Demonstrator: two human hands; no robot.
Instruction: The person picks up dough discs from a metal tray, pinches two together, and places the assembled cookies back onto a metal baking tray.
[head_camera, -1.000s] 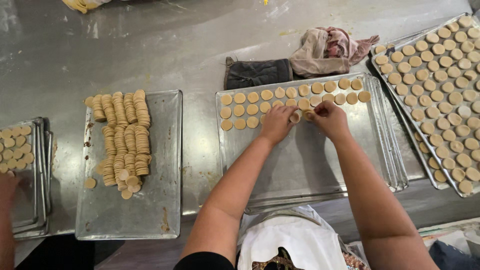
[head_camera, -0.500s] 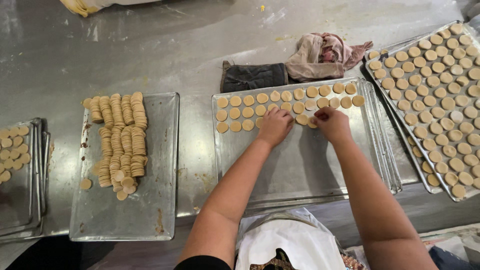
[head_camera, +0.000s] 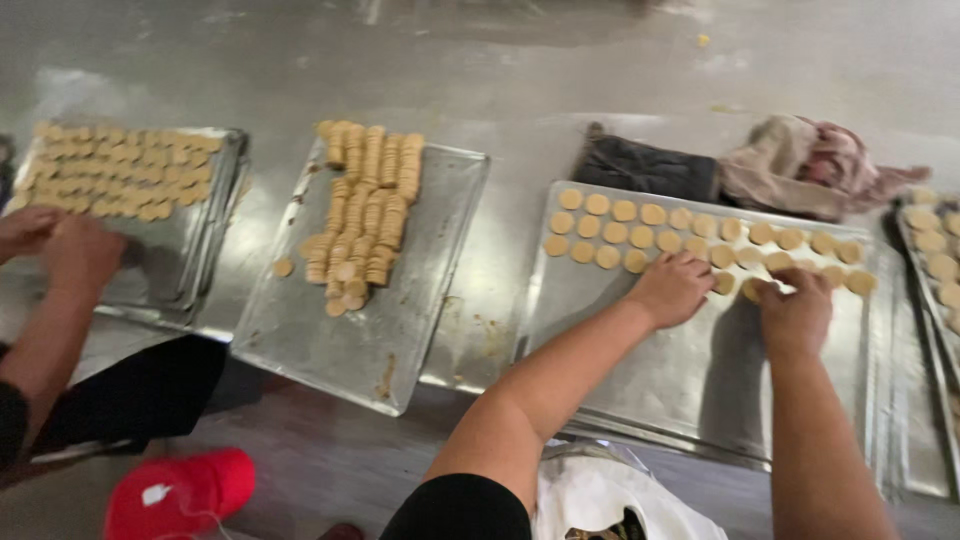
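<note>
The left hand (head_camera: 672, 288) lies palm down on the metal baking tray (head_camera: 690, 390) in front of the person, fingers curled over the pale round dough discs (head_camera: 625, 212) at the end of the second row; whether its grip closes on a disc I cannot tell, since the knuckles hide the fingertips. The right hand (head_camera: 797, 310) rests just beside it on the same tray, its fingers bent narrow and pinched about a single disc (head_camera: 752, 289) at the fingertips. The discs lie flat in 2 rows along the far edge of the tray, touching or nearly touching one another, while the near part of the tray is bare metal.

Behind that tray on the steel counter (head_camera: 520, 70) lie a dark folded cloth (head_camera: 648, 168) and a crumpled pinkish cloth (head_camera: 810, 165), side by side. To the right, partly out of view, another tray (head_camera: 938, 262) carries more discs. To the left, a middle tray (head_camera: 370, 320) holds discs stacked on edge in several long columns (head_camera: 368, 210), with 1 loose disc beside them. Farther left, a far-left tray (head_camera: 190, 270) is covered with flat discs, and another person's hands (head_camera: 60, 250) rest on it. A red cap (head_camera: 180, 495) shows below the counter's edge.
</note>
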